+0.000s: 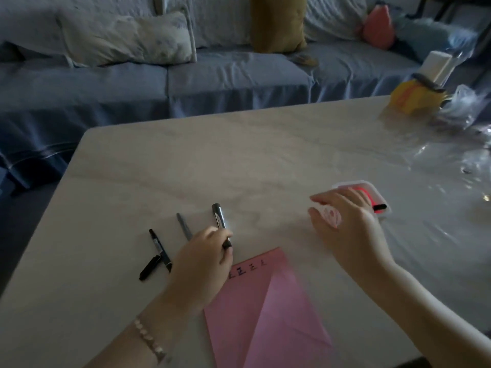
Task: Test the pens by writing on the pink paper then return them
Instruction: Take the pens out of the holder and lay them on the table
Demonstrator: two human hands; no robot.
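Observation:
The pink paper (pixel 265 309) lies at the table's near edge, with several small dark marks along its far edge. My left hand (pixel 204 258) grips a black-and-white marker (pixel 220 221) just beyond the paper's far left corner. A grey pen (pixel 183 226) lies left of it. Further left lie a black pen (pixel 159 249) and a black cap (pixel 149 268) beside it. My right hand (pixel 348 221) hovers with straight fingers over the table, partly covering a white tray (pixel 382 201) that holds a red pen (pixel 370 200) with a black end.
The white marble table (pixel 239 160) carries a yellow object (pixel 414 96), a white cylinder (pixel 437 66) and crumpled clear plastic (pixel 467 107) at its far right. Behind it stands a blue-covered sofa (pixel 212 75) with cushions. The table's left edge drops off to the floor.

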